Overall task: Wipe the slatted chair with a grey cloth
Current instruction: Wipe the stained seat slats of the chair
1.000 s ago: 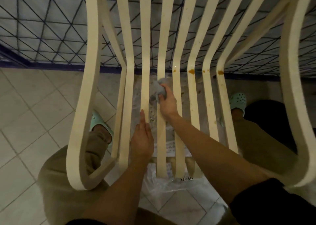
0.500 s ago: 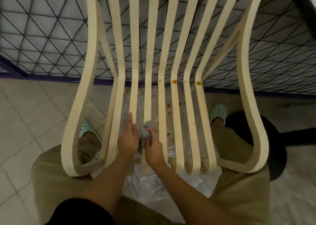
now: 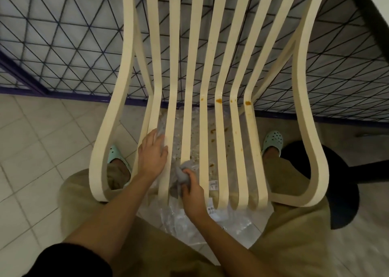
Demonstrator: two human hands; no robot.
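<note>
My right hand [image 3: 192,189] has pulled back w/ the grey cloth [image 3: 185,174], fingers closed round it, from the seat's back bend to the front end of a middle slat on the chair [image 3: 189,118]. Left hand [image 3: 152,151] shifted too, now flat and open on the slats just beside, holding nothing. So that slat looks done; orange stains [image 3: 219,101] further right not wiped yet.

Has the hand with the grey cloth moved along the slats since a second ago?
Yes. The right hand with the grey cloth came back from near the seat's bend, where the orange stains sit, toward the slats' front ends.
</note>
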